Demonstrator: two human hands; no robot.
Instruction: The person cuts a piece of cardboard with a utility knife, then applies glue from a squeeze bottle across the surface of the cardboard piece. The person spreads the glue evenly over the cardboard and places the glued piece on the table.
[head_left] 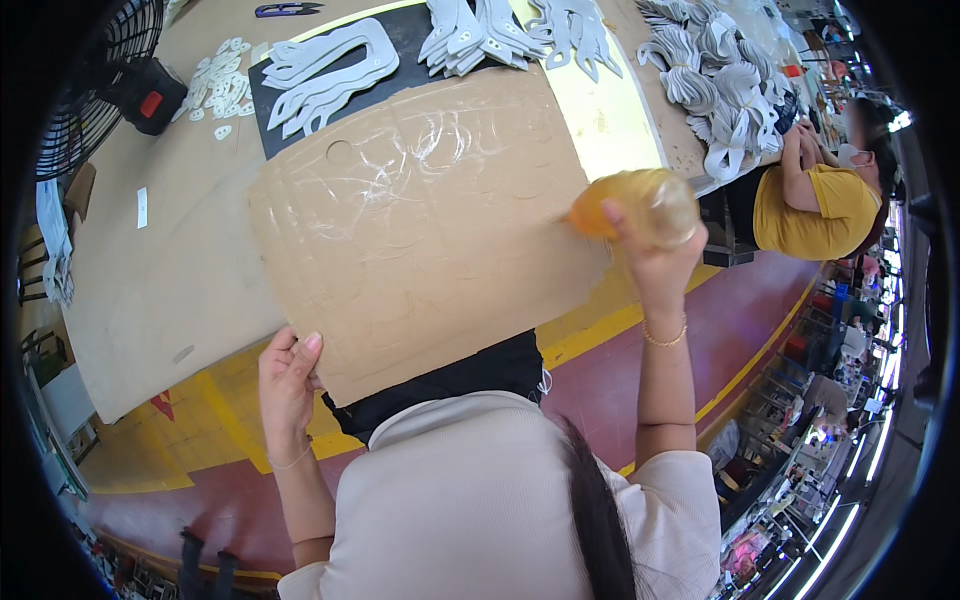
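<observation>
Brown cardboard (430, 250) overhangs the worktop's (160, 290) near edge. The left hand (286, 375) pinches the cardboard's left edge by its near corner; the right hand (660, 262) grips a blurred bottle (655, 200), apparently amber-filled, at its right edge. A fan (145, 98) stands left; the floor (600, 390) is red and yellow.

1 head-height fisheye view, facing downward

A cardboard sheet (430, 260) is held at its near left corner by the left hand (287, 375). A blurred bottle (650, 205) with amber contents is gripped in the right hand (662, 258), its tip pointed toward the sheet's right side. Grey pieces (375, 60) are spread beyond; grey bundles (700, 85) are piled farther right.
</observation>
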